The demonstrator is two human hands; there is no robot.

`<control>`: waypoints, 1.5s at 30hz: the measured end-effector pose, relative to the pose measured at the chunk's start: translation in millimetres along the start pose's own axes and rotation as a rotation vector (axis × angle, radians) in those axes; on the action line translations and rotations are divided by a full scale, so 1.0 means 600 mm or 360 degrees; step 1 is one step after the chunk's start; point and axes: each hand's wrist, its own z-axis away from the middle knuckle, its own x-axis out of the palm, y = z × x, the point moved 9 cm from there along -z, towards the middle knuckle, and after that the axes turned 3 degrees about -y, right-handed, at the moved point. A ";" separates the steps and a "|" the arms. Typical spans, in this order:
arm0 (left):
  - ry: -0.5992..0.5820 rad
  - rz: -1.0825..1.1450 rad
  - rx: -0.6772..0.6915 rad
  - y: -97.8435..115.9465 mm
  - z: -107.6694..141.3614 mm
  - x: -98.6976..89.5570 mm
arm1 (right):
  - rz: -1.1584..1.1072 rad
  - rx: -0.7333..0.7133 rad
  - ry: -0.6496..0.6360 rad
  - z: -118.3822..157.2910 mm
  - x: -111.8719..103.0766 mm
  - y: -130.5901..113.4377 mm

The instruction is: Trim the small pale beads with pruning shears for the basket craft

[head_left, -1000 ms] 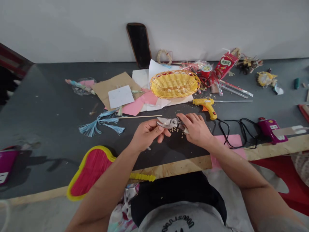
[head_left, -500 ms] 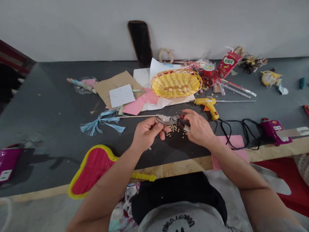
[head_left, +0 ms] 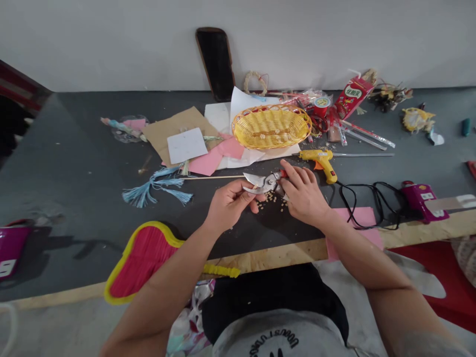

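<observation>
My right hand [head_left: 303,191] is closed round the red-handled pruning shears [head_left: 270,182], whose blades point left and stand apart. My left hand [head_left: 232,203] is pinched just beside the lower blade, around a small beige piece [head_left: 255,187] that shows between the jaws; most of it is hidden by the fingers. Below the shears, several tiny beige cut bits [head_left: 270,198] lie scattered on the dark table. A thin pale stick [head_left: 215,177] lies behind my left hand, near a blue tassel [head_left: 150,188].
A yellow woven basket [head_left: 271,128] stands on paper sheets at the back. The yellow glue gun [head_left: 318,161] lies to the right, its black cable [head_left: 353,198] looped towards a purple power block [head_left: 424,198]. A red fan-like piece with yellow edging [head_left: 143,258] overhangs the front edge.
The blades of the shears have spread wider apart, and the fingers of my right hand have loosened round the handles. My left hand stays at nearly the same place.
</observation>
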 end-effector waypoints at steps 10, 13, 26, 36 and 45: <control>-0.0010 -0.0063 0.0026 0.004 0.000 0.003 | -0.0052 -0.0011 -0.0058 -0.002 0.002 -0.006; 0.0006 -0.0082 0.0026 0.006 0.000 0.002 | -0.0085 0.0012 -0.0061 -0.002 0.002 -0.004; 0.0015 -0.0136 0.0045 0.009 0.003 0.003 | -0.0158 0.0153 -0.0109 -0.001 0.002 -0.002; -0.0002 -0.0191 0.0040 0.009 0.003 0.005 | -0.0148 0.0227 -0.0246 -0.001 0.007 0.001; -0.0237 0.0153 -0.0165 -0.014 0.002 0.016 | -0.0163 0.0030 -0.0151 -0.002 -0.001 -0.004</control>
